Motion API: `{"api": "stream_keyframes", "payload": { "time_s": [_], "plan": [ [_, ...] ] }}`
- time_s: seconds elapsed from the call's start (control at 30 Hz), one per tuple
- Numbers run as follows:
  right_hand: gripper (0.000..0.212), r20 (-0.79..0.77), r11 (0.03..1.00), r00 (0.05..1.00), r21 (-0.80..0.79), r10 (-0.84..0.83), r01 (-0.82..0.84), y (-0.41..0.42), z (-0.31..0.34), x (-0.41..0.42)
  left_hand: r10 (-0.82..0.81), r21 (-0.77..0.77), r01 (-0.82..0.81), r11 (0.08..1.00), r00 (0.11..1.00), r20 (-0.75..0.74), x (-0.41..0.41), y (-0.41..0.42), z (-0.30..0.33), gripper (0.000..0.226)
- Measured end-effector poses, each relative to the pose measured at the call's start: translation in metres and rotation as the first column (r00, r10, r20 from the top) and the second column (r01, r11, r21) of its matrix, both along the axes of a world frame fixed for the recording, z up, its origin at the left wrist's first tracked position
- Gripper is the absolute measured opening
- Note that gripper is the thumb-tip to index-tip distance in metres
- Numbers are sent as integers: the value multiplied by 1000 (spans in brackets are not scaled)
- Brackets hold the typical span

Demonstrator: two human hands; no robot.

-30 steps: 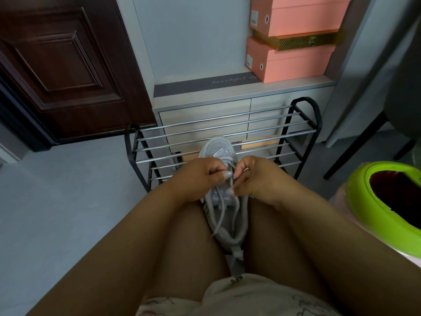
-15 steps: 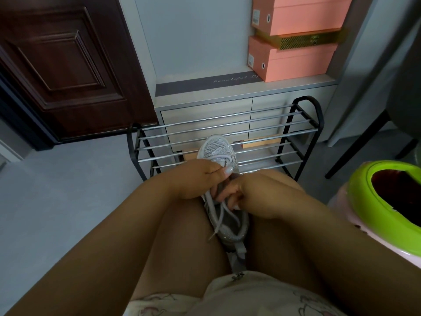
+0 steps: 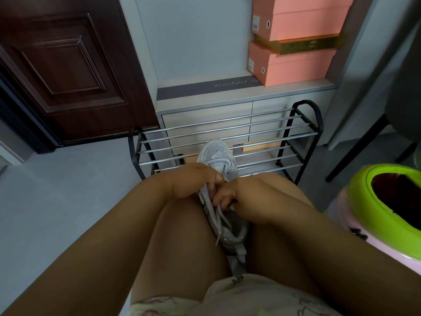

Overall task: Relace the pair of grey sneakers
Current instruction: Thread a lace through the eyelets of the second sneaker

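Observation:
One grey sneaker (image 3: pixel 219 156) lies between my thighs, toe pointing away, heel toward my lap. Its pale laces (image 3: pixel 217 215) trail loose over the shoe's opening. My left hand (image 3: pixel 196 179) curls over the sneaker's left side near the tongue and grips it. My right hand (image 3: pixel 230 197) sits lower over the shoe's middle, with its fingers curled into the laces. The second sneaker of the pair is not in sight.
A black metal shoe rack (image 3: pixel 227 142) with chrome bars stands right ahead. Behind it is a grey drawer cabinet (image 3: pixel 205 110) with stacked pink shoeboxes (image 3: pixel 291 65). A green-rimmed bin (image 3: pixel 385 199) is at right, a dark wooden door (image 3: pixel 68 71) at left.
My right hand has dropped from beside the left hand, near the top eyelets, down to the shoe's middle. The left hand stayed on the sneaker's left side.

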State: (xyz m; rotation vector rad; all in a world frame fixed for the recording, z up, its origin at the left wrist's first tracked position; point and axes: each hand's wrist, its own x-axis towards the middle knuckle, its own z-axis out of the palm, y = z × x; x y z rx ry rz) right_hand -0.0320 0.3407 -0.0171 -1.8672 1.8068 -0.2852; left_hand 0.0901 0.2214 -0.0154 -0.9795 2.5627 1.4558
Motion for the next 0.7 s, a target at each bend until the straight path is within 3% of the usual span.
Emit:
{"api": "stream_keyframes", "payload": {
  "time_s": [0.13, 0.27, 0.37, 0.6, 0.7],
  "plan": [
    [46, 108, 987, 994, 159, 16, -33, -1, 4, 0, 10, -37, -8, 999, 1000, 30, 0, -3, -2, 47],
    [42, 377, 960, 912, 276, -161, 55, 5, 3, -4, -53, 2, 53, 999, 999, 2, 5, -3, 1, 41],
    [40, 481, 951, 847, 296, -227, 87, 8, 1, -7, -123, 27, 123, 992, 992, 6, 7, 0, 6, 40],
    [41, 788, 926, 515, 377, -337, 29, 11, 0, -16, -246, -69, 251, 965, 966, 79, 13, -3, 12, 43],
    [35, 811, 921, 466, 388, -355, 25, 12, 0, -21, -288, -150, 295, 944, 955, 66, 19, -3, 9, 29]
  ]
}}
